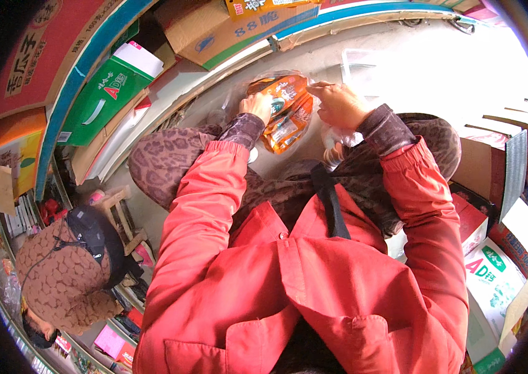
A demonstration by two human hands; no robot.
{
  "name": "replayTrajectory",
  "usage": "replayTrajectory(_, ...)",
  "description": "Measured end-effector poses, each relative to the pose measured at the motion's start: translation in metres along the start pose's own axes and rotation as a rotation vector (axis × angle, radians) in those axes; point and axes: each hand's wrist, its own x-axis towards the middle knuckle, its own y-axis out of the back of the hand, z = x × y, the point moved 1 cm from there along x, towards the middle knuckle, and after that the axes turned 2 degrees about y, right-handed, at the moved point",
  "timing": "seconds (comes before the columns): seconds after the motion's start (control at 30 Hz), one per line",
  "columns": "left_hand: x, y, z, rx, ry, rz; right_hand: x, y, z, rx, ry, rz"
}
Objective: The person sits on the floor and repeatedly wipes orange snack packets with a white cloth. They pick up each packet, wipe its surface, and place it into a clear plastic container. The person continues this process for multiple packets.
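Observation:
Orange printed snack packets (287,126) lie in a clear plastic bag (233,96) on the floor, between my knees. My left hand (257,106) rests on the packets at the left side, its fingers curled at one packet's edge. On the right, my right hand (341,104) pinches the rim of the clear bag near the packets' upper corner. Below the right hand sits another crumpled clear plastic bag (338,138), its contents unclear.
A shelf with a blue edge (69,82) curves along the left and top, holding a green carton (105,100) and a brown cardboard box (240,32). Open cartons (495,280) stand at the right. Another person (72,271) is at the lower left, beside a wooden stool (121,215).

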Motion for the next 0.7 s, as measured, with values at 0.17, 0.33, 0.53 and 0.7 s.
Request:
replayTrajectory(0.17,0.003,-0.020,-0.010,-0.033,-0.008,0.046,0.002,0.000,-0.002,0.008,-0.010,-0.020)
replayTrajectory(0.33,0.013,-0.061,-0.029,-0.013,-0.017,0.037,0.007,0.001,-0.006,-0.042,-0.167,-0.276)
replayTrajectory(0.53,0.017,-0.062,-0.033,-0.321,0.149,0.203,0.005,0.023,-0.016,-0.213,-0.031,-0.299)
replayTrajectory(0.7,0.006,-0.020,-0.010,-0.123,0.159,-0.027,0.006,0.029,-0.022,0.055,-0.228,-0.150)
